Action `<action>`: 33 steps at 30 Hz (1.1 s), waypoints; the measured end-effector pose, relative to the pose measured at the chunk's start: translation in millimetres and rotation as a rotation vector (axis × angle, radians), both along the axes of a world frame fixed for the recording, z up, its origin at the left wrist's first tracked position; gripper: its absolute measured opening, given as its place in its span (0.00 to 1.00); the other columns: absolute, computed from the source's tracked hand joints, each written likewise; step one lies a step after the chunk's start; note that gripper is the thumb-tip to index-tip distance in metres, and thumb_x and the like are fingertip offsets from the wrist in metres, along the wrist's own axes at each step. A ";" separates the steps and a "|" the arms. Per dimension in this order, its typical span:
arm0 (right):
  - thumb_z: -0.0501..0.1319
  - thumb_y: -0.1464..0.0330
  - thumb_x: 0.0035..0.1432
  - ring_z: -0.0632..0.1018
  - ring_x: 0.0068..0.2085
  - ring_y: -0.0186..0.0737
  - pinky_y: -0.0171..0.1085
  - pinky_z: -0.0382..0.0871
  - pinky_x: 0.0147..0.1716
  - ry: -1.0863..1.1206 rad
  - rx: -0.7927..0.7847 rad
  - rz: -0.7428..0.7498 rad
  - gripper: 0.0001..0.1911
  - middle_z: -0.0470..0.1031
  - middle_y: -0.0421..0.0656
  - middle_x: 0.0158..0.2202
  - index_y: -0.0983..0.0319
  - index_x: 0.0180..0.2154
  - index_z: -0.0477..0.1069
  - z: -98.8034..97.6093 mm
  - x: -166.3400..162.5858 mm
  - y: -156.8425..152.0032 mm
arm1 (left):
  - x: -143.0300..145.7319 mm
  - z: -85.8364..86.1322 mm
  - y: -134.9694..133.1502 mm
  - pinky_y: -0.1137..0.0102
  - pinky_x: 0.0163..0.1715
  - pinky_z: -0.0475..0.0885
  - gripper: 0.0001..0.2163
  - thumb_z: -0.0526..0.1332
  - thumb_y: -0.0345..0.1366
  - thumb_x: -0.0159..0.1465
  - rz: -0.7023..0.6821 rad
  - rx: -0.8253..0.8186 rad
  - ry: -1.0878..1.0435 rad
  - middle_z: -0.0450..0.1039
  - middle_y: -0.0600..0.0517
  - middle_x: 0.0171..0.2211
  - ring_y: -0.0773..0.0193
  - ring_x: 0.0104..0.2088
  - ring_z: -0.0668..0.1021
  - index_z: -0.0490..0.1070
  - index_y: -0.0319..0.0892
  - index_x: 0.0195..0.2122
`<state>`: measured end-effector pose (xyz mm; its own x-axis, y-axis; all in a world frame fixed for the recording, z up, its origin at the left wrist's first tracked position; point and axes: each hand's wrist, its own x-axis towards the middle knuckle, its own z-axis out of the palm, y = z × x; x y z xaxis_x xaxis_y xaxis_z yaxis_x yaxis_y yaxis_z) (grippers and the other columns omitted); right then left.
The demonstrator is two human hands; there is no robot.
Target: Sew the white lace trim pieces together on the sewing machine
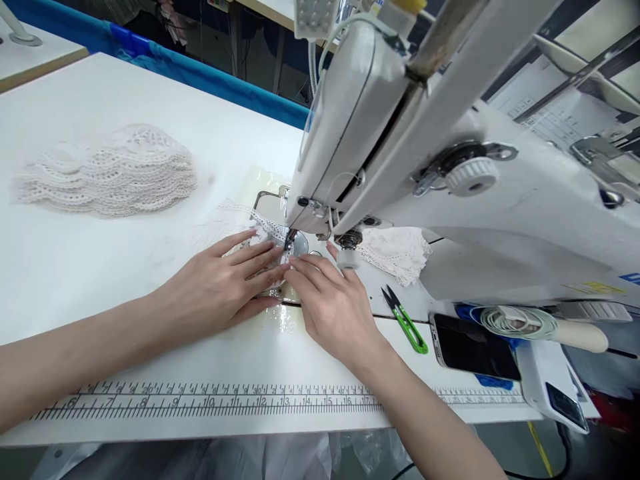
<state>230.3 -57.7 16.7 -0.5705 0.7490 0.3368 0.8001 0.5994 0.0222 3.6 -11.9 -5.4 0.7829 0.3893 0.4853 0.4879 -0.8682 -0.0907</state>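
A white lace piece lies under the presser foot of a sewing machine. My left hand rests flat on the lace, left of the foot, its fingers stretched out and slightly apart. Close in front of the foot, my right hand has its fingers bent down at the lace edge. Its fingertips nearly meet those of my left hand. Whether the right fingers pinch the fabric is hidden. Another lace piece lies beyond my right hand, under the machine arm.
A stack of white lace sits on the table at left. Green thread snips, a phone and a white device lie at right, near a coiled cord. A printed ruler runs along the front edge.
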 end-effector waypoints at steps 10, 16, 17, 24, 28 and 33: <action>0.55 0.77 0.69 0.81 0.48 0.41 0.42 0.68 0.55 0.081 0.064 -0.034 0.15 0.84 0.43 0.50 0.61 0.50 0.78 -5.2 -5.1 8.6 | -5.9 13.5 2.7 0.59 0.54 0.80 0.13 0.54 0.25 0.74 -0.116 0.104 -0.070 0.85 0.45 0.46 0.55 0.46 0.86 0.79 0.33 0.45; 0.57 0.76 0.72 0.80 0.37 0.38 0.38 0.66 0.38 0.134 0.083 -0.048 0.14 0.86 0.39 0.37 0.59 0.41 0.81 -8.8 -6.6 16.3 | -1.0 17.1 0.8 0.59 0.51 0.78 0.09 0.57 0.31 0.73 -0.026 -0.011 -0.115 0.85 0.47 0.45 0.56 0.46 0.85 0.78 0.37 0.46; 0.58 0.74 0.72 0.80 0.35 0.37 0.38 0.66 0.36 0.182 0.060 -0.062 0.13 0.85 0.39 0.35 0.59 0.41 0.82 -9.5 -6.0 17.7 | 0.1 18.8 2.0 0.59 0.49 0.78 0.10 0.57 0.32 0.73 0.019 -0.073 -0.113 0.84 0.47 0.47 0.55 0.47 0.84 0.77 0.38 0.49; 0.62 0.65 0.70 0.79 0.31 0.35 0.34 0.69 0.31 0.589 -0.115 -0.280 0.10 0.83 0.38 0.32 0.56 0.42 0.83 -11.8 -5.5 26.0 | 16.3 28.1 28.8 0.57 0.46 0.73 0.13 0.57 0.39 0.68 0.164 -0.419 0.049 0.80 0.50 0.50 0.50 0.50 0.80 0.79 0.47 0.48; 0.64 0.63 0.69 0.77 0.28 0.34 0.34 0.68 0.30 0.612 -0.127 -0.313 0.10 0.81 0.38 0.29 0.58 0.40 0.84 -11.8 -6.7 28.2 | 29.2 22.2 39.1 0.55 0.48 0.70 0.10 0.61 0.41 0.66 0.246 -0.394 0.003 0.81 0.49 0.47 0.48 0.50 0.80 0.80 0.46 0.42; 0.65 0.65 0.70 0.79 0.29 0.35 0.34 0.69 0.29 0.559 -0.091 -0.247 0.09 0.84 0.39 0.32 0.58 0.40 0.84 -11.5 -5.1 23.6 | 22.5 18.6 40.2 0.57 0.45 0.70 0.10 0.61 0.41 0.70 0.143 -0.278 -0.040 0.82 0.50 0.40 0.52 0.43 0.80 0.81 0.46 0.37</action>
<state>225.2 -34.1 5.2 -0.1319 0.8764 0.4631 0.7911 0.3746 -0.4835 26.1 28.3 13.3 0.6932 0.6159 0.3743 0.6049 -0.7796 0.1625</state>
